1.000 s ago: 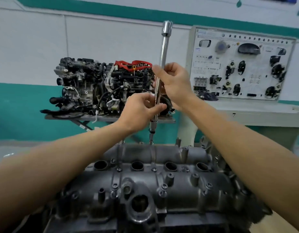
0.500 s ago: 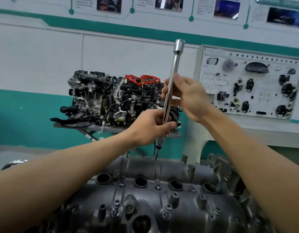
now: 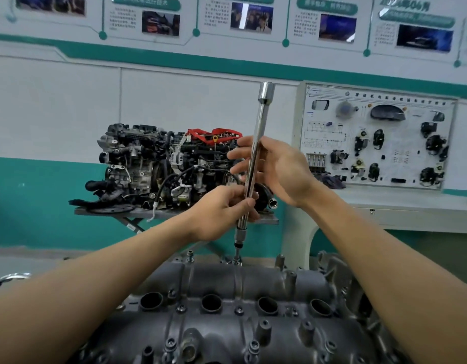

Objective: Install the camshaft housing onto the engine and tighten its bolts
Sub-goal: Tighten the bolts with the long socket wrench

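Change is mainly in the right hand [image 3: 277, 169]: a second ago it pinched the extension bar [image 3: 258, 132] with bent fingers, and now its fingers are almost straight and only lie against the shaft, near the middle of the frame. The left hand [image 3: 221, 208] keeps its fingers curled around the lower part of the bar. The tip of the bar has stayed on the same bolt [image 3: 236, 261], at the far edge of the camshaft housing [image 3: 253, 282], which fills the bottom of the frame and sits already on the engine. The view has also tilted up, so more wall is visible. This looks like the person is rolling the bar between the fingers to run the bolt down by hand; the final tightening is probably not yet done, because the drive end [image 3: 266, 91] at the top carries no handle.

The bolt stands close to the housing's far rim, between two upright bosses [image 3: 280, 261], so the tip has little room to slip sideways. Above and around the bar the air is free. The display engine [image 3: 148, 164] in the middle left and the training board [image 3: 379, 137] in the upper right are well apart, behind the work
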`<state>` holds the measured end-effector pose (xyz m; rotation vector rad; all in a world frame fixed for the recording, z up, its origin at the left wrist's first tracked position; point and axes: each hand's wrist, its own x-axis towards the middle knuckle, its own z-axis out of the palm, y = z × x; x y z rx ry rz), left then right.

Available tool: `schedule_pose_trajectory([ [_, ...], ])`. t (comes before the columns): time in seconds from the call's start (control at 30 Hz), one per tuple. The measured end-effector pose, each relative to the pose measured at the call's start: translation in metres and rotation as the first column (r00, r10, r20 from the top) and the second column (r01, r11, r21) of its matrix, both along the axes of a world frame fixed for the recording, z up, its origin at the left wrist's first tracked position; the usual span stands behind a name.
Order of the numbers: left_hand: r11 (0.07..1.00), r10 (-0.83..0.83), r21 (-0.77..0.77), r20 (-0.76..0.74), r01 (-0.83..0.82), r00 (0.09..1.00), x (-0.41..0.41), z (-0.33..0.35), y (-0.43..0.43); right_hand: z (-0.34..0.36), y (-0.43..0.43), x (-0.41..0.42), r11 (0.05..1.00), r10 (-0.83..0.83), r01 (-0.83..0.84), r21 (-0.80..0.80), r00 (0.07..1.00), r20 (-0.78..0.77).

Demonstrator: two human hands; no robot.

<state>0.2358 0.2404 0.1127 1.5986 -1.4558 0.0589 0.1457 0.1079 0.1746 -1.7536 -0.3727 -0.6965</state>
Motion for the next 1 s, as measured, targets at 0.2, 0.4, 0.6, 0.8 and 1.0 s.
schedule_pose_trajectory([
  [0.2, 0.973, 0.142, -0.185, 0.023, -0.135, 0.99, -0.001, 0.002, 0.001, -0.001, 0.003, 0.002, 0.978, -0.204, 0.208, -0.016, 0.969, 0.137],
  [0.4, 0.994, 0.071, -0.09, 0.031, -0.068, 0.997, -0.003, 0.004, 0.003, 0.001, 0.005, -0.001, 0.977, -0.211, 0.212, 0.002, 0.971, 0.111],
  [0.6, 0.995, 0.068, -0.082, 0.051, -0.064, 0.996, 0.001, 0.0, 0.001, 0.002, 0.004, -0.005, 0.991, -0.131, 0.132, -0.023, 0.991, 0.038],
  [0.8, 0.975, 0.166, -0.157, 0.043, -0.157, 0.985, -0.001, -0.003, -0.002, -0.002, 0.007, -0.002, 0.956, -0.292, 0.288, 0.051, 0.947, 0.131],
  [1.0, 0.999, 0.033, -0.028, 0.119, -0.03, 0.992, -0.005, -0.002, -0.001, 0.004, -0.004, -0.01, 0.999, -0.036, 0.036, 0.003, 0.999, -0.038],
])
